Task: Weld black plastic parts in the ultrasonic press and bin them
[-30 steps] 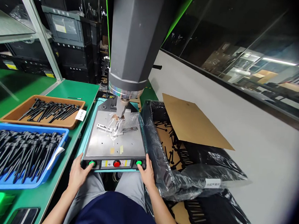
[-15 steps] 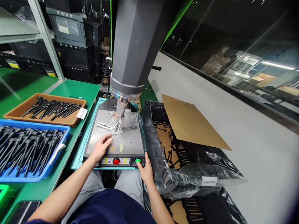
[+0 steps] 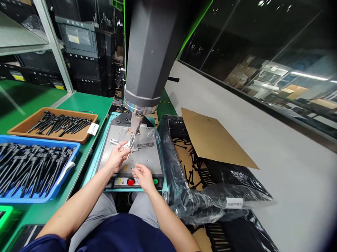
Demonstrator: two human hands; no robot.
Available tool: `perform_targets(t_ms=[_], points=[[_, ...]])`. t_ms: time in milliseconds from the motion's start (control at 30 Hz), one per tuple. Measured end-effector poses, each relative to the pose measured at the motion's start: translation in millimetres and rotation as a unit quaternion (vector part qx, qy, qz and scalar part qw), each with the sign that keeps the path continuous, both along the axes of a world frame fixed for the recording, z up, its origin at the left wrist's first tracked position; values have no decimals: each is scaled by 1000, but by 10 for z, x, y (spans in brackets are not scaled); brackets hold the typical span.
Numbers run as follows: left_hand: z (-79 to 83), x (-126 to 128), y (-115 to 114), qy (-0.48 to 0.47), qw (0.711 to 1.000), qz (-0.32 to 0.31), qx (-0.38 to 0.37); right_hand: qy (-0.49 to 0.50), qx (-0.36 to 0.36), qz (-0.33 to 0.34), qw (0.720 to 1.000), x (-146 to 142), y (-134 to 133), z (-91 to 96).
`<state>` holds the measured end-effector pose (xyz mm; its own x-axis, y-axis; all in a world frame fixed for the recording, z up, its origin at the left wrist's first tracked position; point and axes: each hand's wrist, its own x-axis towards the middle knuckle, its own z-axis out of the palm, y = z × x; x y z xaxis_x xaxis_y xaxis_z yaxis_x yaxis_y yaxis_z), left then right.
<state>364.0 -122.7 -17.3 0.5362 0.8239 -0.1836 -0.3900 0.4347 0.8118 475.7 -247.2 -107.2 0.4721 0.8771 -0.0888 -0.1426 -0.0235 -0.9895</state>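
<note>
A grey press machine (image 3: 150, 50) hangs over a metal base plate (image 3: 146, 161). Under its tip lies a small clear plastic bag (image 3: 134, 138) beside metal fixture strips (image 3: 143, 144). My left hand (image 3: 117, 157) reaches onto the plate and pinches the near end of the bag. Above the front panel hovers my right hand (image 3: 142, 176), fingers loosely curled and holding nothing, close to the red button (image 3: 130, 182) and the right green button (image 3: 155, 181).
A blue tray (image 3: 27, 169) and a brown tray (image 3: 54, 123) of black screw-like parts sit on the green bench at left. To the right a black-bag-lined box (image 3: 188, 172) holds loose parts under a cardboard sheet (image 3: 213, 137). Dark crates (image 3: 77, 42) stand behind.
Both hands left the green buttons. The left hand moved up onto the plate and took the bag's end; the right hand then lifted from the right button toward the plate's middle.
</note>
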Motion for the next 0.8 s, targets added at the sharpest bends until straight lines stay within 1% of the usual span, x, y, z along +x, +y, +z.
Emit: perform_targets(t_ms=[67,133,167,200,267,367,433,567,633,700,733,800], points=[[61,-12,-7,10,999,-33,17,32,1,49,998,-116,222,55],[122,-15,1,28,997,-72,18,47,20,79,996,-196,445,106],[148,-12,12,36,996,-81,14,57,36,89,994,-224,556,126],[168,-4,28,45,996,-79,9,68,53,95,992,-243,667,143],[188,21,67,57,997,-50,2,98,81,88,988,-265,875,170],[187,68,127,61,998,3,4,140,92,44,985,-264,1118,227],[185,89,151,60,998,22,9,160,104,3,982,-237,1206,295],[199,96,150,44,998,37,-2,216,161,-79,960,-105,1204,474],[205,92,137,46,998,39,-19,217,192,-116,950,-21,1168,549],[206,92,125,51,997,40,-30,177,199,-149,952,50,1150,601],[206,94,119,50,997,40,-33,138,190,-164,958,78,1153,619],[206,99,112,46,998,37,-35,17,159,-189,969,119,1185,647]])
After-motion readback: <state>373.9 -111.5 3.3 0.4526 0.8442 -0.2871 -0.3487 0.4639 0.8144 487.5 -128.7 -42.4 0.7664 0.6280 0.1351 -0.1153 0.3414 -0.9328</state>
